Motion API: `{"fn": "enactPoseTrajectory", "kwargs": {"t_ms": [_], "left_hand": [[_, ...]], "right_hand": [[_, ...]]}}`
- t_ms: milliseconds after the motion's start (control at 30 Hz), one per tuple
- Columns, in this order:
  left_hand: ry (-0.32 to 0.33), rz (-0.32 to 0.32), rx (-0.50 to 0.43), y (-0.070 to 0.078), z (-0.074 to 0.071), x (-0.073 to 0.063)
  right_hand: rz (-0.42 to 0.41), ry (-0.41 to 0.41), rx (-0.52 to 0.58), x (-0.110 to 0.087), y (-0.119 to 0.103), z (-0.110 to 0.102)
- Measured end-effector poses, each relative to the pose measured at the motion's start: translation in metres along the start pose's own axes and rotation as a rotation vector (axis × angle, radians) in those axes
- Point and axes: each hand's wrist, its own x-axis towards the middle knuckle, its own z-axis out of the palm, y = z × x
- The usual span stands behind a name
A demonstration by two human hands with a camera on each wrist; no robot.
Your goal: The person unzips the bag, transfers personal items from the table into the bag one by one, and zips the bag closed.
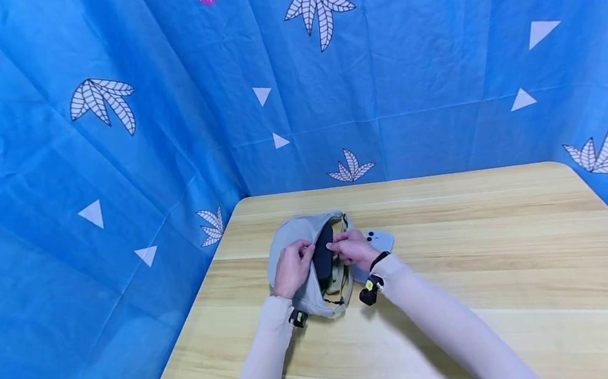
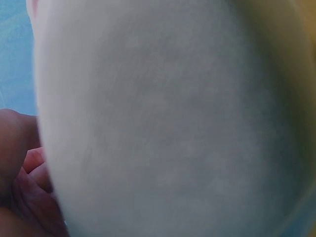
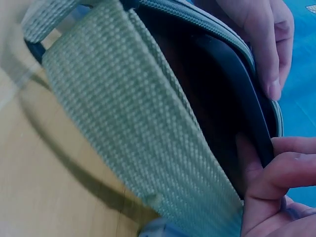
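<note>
A pale grey-green zippered bag (image 1: 290,233) lies on the table with its opening facing right. My left hand (image 1: 290,270) pinches the zippered edge of that opening. A dark, flat, rounded-edged object (image 3: 232,74) sits partly inside the bag; its exact kind is unclear. My right hand (image 1: 353,248) pinches this dark object between thumb and finger at the opening. The bag's woven strap (image 3: 123,103) crosses in front of the opening in the right wrist view. In the left wrist view, the bag's fabric (image 2: 163,123) hides most of the left hand (image 2: 29,182).
A light-coloured phone (image 1: 381,240) with its camera side up lies right of the bag, partly hidden by my right hand. The wooden table (image 1: 481,239) stretches to the right. A blue patterned curtain (image 1: 419,66) hangs behind and to the left.
</note>
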Motion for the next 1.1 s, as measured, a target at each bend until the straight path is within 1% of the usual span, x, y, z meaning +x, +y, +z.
{"fn": "enactPoseTrajectory", "kwargs": {"t_ms": [200, 400, 533, 700, 867, 1100], "left_hand": [[-0.01, -0.01, -0.005, 0.0, 0.0, -0.001], [-0.006, 0.011, 0.002, 0.002, -0.001, 0.0], [-0.007, 0.02, 0.004, 0.002, -0.001, 0.0], [-0.002, 0.03, 0.011, 0.003, -0.002, 0.0], [-0.008, 0.024, 0.006, 0.003, -0.003, 0.0], [-0.005, 0.019, 0.015, 0.002, -0.001, 0.001]], "right_hand": [[0.0, 0.016, 0.017, 0.004, 0.001, 0.011], [0.014, 0.055, -0.002, 0.005, -0.003, 0.022], [0.027, 0.08, 0.006, 0.005, -0.004, 0.027], [0.032, 0.088, 0.024, 0.008, -0.004, 0.032], [0.039, 0.08, 0.049, 0.008, -0.005, 0.035], [0.047, 0.012, 0.093, 0.009, -0.006, 0.034]]}}
